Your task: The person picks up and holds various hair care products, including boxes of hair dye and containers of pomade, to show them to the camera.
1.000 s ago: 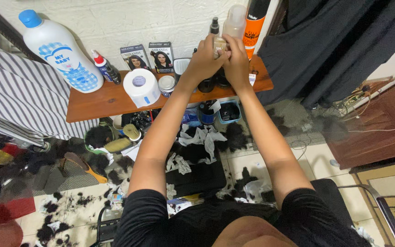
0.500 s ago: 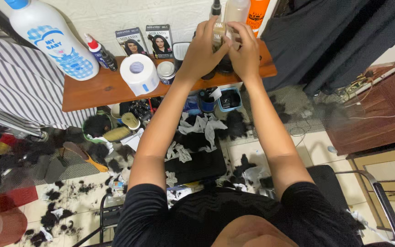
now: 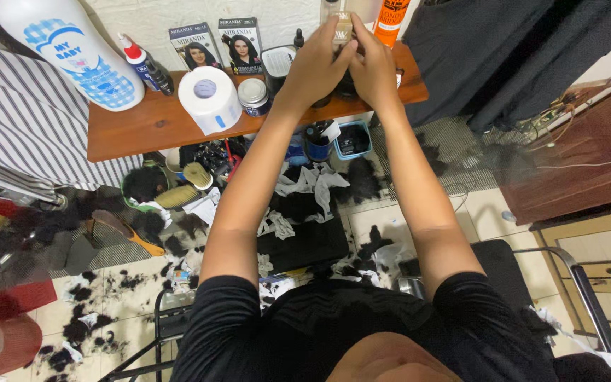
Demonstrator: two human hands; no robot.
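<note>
Both hands, left hand (image 3: 317,67) and right hand (image 3: 375,65), stay clasped around the small tan bottle (image 3: 341,27), now nearer the wooden shelf (image 3: 150,127).

Single view, head-worn camera. Looks steeply down and forward from above the person's own shoulders; black shirt fills the bottom edge, both bare arms run up the frame. Left hand (image 3: 317,67) and right hand (image 3: 374,67) meet near the top edge, at arm's length from the lens. Just beyond and to either side of the fingers (image 3: 334,35) lies the wooden shelf (image 3: 143,131); below the fingers, well apart, the hair-strewn floor (image 3: 129,290). No second view to overlap.
</note>
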